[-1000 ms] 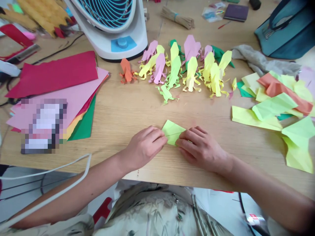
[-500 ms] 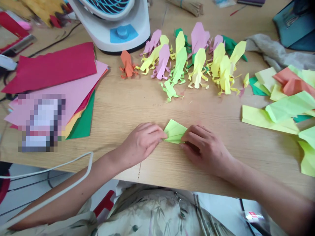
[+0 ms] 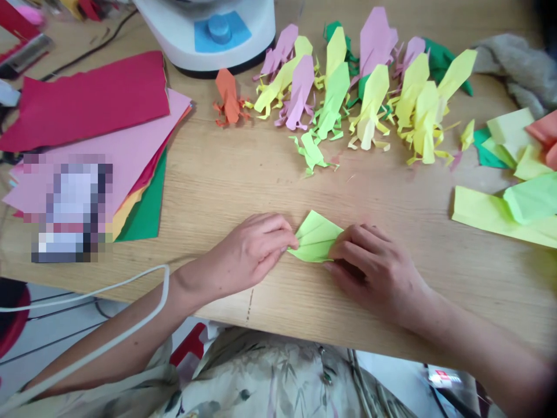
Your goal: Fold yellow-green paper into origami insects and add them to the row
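Note:
Between my hands, just above the wooden table (image 3: 226, 180), is a small light-green folded paper (image 3: 317, 237) with crease lines running across it. My left hand (image 3: 265, 247) pinches its left corner between thumb and fingers. Closed on its right side is my right hand (image 3: 369, 261), whose curled fingers cover that edge of the paper. Beyond the hands stands a cluster of folded paper figures with thin legs, among them a small green one (image 3: 312, 152), an orange one (image 3: 230, 97) and a yellow one (image 3: 372, 110).
On the left lies a stack of coloured paper (image 3: 87, 104) with a blurred-out phone-like object (image 3: 73, 212) on it. A white appliance base (image 3: 209, 40) stands behind. Loose folded sheets (image 3: 483, 212) spread at right. A white cable (image 3: 130, 337) crosses my left forearm.
The view has shifted a little, so the far objects sit higher and farther right. Both hands keep their hold on the light-green paper, with slightly more of it showing between them.

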`<state>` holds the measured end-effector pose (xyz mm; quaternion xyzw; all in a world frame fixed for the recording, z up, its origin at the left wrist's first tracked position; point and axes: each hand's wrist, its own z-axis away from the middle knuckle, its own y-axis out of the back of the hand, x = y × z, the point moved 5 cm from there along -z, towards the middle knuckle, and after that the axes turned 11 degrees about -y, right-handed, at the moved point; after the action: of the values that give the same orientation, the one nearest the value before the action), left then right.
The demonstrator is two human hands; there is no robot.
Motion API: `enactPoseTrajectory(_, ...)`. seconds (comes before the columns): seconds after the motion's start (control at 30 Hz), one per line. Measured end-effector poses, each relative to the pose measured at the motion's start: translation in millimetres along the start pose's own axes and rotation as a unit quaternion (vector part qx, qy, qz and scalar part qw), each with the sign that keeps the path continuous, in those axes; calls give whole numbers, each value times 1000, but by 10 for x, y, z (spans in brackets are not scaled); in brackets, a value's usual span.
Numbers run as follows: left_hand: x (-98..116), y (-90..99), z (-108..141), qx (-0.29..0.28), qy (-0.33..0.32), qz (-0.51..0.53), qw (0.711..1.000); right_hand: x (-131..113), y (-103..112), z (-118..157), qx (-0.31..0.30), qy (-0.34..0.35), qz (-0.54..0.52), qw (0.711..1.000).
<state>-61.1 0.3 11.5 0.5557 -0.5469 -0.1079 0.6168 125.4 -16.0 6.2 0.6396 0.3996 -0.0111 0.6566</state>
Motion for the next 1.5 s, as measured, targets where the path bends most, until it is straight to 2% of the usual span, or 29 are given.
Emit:
enactPoseTrajectory(0.13, -26, 69, -96, 1, 20, 12, 1000, -7, -6, 13, -5, 13, 12, 1000)
enactPoseTrajectory(0.27, -54, 108, -280, -25, 8, 12, 1000, -12, -8, 25, -5, 22, 36, 999)
enactPoseTrajectory(0.47, -177, 31, -495, -59, -13, 72, 996, -31, -14, 27, 4, 37, 63, 997)
enactPoseTrajectory(0.63, -212, -13, -489, -91, -32, 96, 991, -49, -13, 32, 15, 57, 93, 994)
enactPoseTrajectory(0.8, -208, 10, -474, -66, -45, 57, 995, -74, 1, 50, 10, 100, 108, 989)
enactPoseTrajectory(1.03, -218, -22, -464, -63, -87, 47, 993, -79, 19, 50, 5, 105, 93, 990)
enactPoseTrajectory(1.5, -214, -25, -421, -91, -47, 101, 990, -102, 1, 42, 4, 99, 95, 991)
